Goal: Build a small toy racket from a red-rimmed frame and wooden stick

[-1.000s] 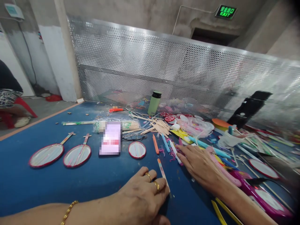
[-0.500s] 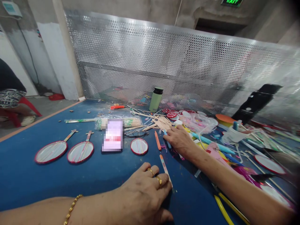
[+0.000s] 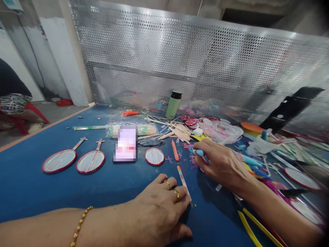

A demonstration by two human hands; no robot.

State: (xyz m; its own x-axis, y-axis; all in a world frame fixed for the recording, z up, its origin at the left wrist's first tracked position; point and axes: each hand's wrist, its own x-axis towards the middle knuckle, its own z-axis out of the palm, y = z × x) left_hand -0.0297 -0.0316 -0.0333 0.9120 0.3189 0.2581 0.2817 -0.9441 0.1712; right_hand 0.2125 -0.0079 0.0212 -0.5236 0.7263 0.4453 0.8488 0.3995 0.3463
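My left hand (image 3: 164,206), with two gold rings and a gold bracelet, lies low over the table. Its fingers hold a craft stick (image 3: 182,178) down against the blue surface; the stick's far end is orange with paler coloured bands. My right hand (image 3: 218,164) is raised to the right of it, fingers closed around a light blue marker (image 3: 199,152) whose end points toward me. An orange marker (image 3: 175,151) lies just beyond the craft stick. Pink and blue thread scraps (image 3: 191,156) are scattered beside my right hand.
Two round red-rimmed paddles (image 3: 90,162) with stick handles lie left of a phone (image 3: 125,144). A red-rimmed disc (image 3: 154,156) sits right of the phone. Bare craft sticks (image 3: 180,132), a green bottle (image 3: 174,104) and a white cup (image 3: 262,145) stand behind. Yellow-handled tool (image 3: 253,224) lies front right.
My right hand has lifted the light blue marker from the clutter and drawn it back toward me. My left hand keeps its place on the craft stick. The view has tilted slightly.
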